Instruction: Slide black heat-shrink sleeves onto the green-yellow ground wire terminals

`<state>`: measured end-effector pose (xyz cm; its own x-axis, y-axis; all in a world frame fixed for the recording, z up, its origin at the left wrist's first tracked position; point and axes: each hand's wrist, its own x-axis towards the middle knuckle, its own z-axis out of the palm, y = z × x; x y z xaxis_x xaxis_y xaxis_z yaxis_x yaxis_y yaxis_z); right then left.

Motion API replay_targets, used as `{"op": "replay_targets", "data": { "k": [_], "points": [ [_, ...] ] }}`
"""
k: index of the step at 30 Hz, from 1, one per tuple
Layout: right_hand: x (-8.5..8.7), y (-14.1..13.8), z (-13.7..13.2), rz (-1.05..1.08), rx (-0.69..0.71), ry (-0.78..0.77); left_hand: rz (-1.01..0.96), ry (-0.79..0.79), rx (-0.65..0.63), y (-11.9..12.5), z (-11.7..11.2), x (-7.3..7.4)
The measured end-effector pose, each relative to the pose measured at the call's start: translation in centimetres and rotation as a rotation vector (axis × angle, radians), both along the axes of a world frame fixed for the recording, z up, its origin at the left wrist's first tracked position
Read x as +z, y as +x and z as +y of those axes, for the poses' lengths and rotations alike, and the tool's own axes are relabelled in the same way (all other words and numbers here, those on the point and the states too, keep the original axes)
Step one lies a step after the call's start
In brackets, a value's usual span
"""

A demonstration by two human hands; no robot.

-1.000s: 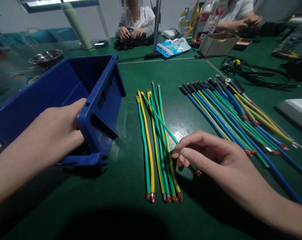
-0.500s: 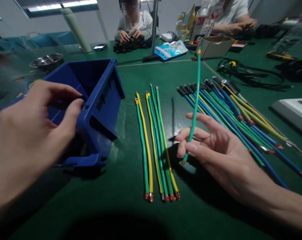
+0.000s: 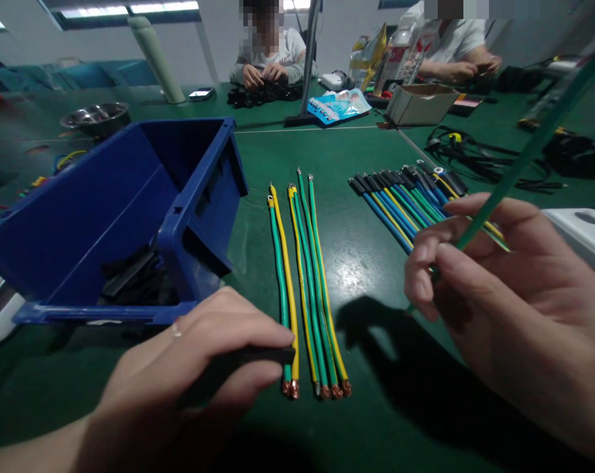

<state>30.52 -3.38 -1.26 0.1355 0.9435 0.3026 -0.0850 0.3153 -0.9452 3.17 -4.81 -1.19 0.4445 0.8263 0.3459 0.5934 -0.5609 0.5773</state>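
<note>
Between the thumb and fingers of my left hand (image 3: 198,355) is a short piece of black heat-shrink tubing (image 3: 272,355), held over the lower ends of two wires on the table. My right hand (image 3: 514,295) pinches a green wire (image 3: 528,154) near its lower end; the wire slants up to the right and runs out of view. Between my hands lie several green and yellow wires (image 3: 286,263) with lugs at the far ends and bare copper at the near ends. More black tubing (image 3: 137,276) lies in the blue bin (image 3: 100,314).
Right of the middle, wires with black-sleeved ends (image 3: 386,180) lie in a row, partly behind my right hand. A white device (image 3: 580,233) sits at the right edge. Farther back are a metal bowl (image 3: 97,118), a cardboard box (image 3: 420,105), black cables (image 3: 479,154) and two people at work.
My left hand has come out of the blue bin, moving right and down with a piece of black tubing. The right hand has moved right and nearer with the green wire, which now tilts right.
</note>
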Motion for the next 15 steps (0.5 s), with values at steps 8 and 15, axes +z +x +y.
{"op": "replay_targets", "data": {
  "k": [8,15],
  "points": [
    [0.8,1.8,-1.0,-0.726,-0.197,0.1,-0.269,-0.395,0.117,3.2,0.6,-1.6],
    [-0.3,2.2,-0.7,-1.308,-0.13,0.423,-0.264,-0.567,0.177,1.5,0.0,-3.8]
  ]
}}
